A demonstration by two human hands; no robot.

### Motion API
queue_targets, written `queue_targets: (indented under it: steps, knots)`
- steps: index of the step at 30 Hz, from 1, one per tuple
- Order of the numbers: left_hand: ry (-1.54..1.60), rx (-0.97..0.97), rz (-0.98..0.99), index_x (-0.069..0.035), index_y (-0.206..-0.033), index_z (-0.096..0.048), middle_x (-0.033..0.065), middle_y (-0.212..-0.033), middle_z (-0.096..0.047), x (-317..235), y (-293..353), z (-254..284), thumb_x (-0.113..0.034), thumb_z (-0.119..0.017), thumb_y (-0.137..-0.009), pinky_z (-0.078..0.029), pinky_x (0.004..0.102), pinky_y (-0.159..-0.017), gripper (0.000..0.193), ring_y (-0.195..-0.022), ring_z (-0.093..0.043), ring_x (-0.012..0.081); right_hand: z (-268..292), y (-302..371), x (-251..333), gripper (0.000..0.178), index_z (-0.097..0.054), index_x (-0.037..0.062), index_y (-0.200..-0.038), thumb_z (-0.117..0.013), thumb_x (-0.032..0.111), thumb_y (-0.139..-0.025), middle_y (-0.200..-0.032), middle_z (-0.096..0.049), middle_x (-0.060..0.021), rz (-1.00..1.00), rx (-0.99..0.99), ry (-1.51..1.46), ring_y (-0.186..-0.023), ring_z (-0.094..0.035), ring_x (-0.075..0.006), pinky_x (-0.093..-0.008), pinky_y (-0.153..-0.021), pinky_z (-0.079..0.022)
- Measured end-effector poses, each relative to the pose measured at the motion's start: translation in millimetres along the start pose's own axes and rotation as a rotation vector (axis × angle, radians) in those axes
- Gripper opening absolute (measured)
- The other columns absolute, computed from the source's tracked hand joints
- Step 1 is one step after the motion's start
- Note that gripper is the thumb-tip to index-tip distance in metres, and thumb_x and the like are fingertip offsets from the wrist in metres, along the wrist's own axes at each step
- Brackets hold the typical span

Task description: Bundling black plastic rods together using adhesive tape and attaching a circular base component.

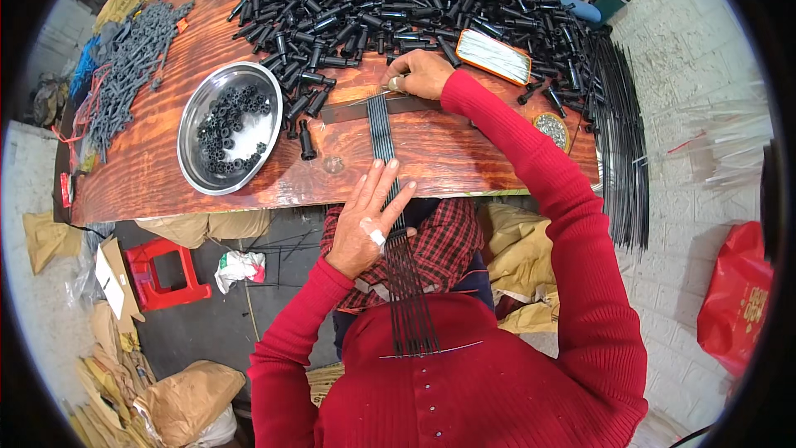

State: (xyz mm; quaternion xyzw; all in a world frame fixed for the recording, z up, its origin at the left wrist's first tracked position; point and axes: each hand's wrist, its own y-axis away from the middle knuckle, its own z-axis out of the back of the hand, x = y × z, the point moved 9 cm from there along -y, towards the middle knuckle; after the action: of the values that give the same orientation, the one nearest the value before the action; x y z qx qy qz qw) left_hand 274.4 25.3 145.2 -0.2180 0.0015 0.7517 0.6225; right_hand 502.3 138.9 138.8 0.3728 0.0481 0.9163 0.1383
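A flat row of thin black rods (pixel 381 134) runs from the tabletop over its near edge and down to my lap. My left hand (pixel 358 228) lies flat on the rods at the table edge, fingers stretched out, with white tape on it. At their far end, my right hand (pixel 420 75) is closed in a pinch at a thin metal wire (pixel 365 101) that crosses the rod ends. A dark flat bar (pixel 344 111) lies beneath there. Near my chest, another thin wire (pixel 460 346) crosses the fanned-out lower ends of the rods.
Black tubular parts (pixel 348 4) are heaped at the back. A metal bowl (pixel 189 162) of small black rings stands left, beyond it grey plastic parts (pixel 137 54). An orange-rimmed tray (pixel 495 79) and a round dish (pixel 554 126) sit right. A red stool (pixel 195 290) stands below.
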Motion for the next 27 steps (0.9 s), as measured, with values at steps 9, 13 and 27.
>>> queue_targets:
  steps: [9,13,27]
  knots:
    - [-0.012,-0.008,-0.006,-0.016,-0.141,-0.053,0.0193,-0.155,-0.034,-0.8,-1.2,-2.4,-0.049,-0.065,-0.085,-0.033,0.0494,-0.113,0.066,-0.143,-0.033,0.0407,-2.2,-3.8,-11.5,0.023,-0.076,0.0134,-0.103,-0.066,0.025,-0.087,-0.096,-0.074,-0.0090,0.019,0.005,-0.060,-0.090,-0.068,-0.0212,-0.0343,-0.083,-0.051]
    - [-0.011,-0.005,0.006,-0.017,-0.141,-0.053,0.0193,-0.155,-0.034,0.4,0.7,-0.9,-0.049,-0.065,-0.085,-0.033,0.0492,-0.113,0.066,-0.143,-0.033,0.0405,1.1,0.0,3.0,0.022,-0.076,0.0121,-0.103,-0.066,0.023,-0.086,-0.095,-0.074,-0.0091,0.003,-0.018,0.049,-0.089,-0.068,-0.0212,-0.0347,-0.083,-0.050]
    - [0.048,0.003,0.032,-0.015,-0.143,-0.051,0.0183,-0.156,-0.034,-2.5,-1.2,5.4,-0.007,-0.051,-0.086,-0.032,0.0479,-0.114,0.058,-0.145,-0.031,0.0380,-3.2,-6.1,1.3,0.020,-0.076,0.0109,-0.101,-0.067,0.020,-0.086,-0.091,-0.072,-0.0071,0.025,0.020,0.002,-0.088,-0.066,-0.0181,-0.0337,-0.082,-0.049]
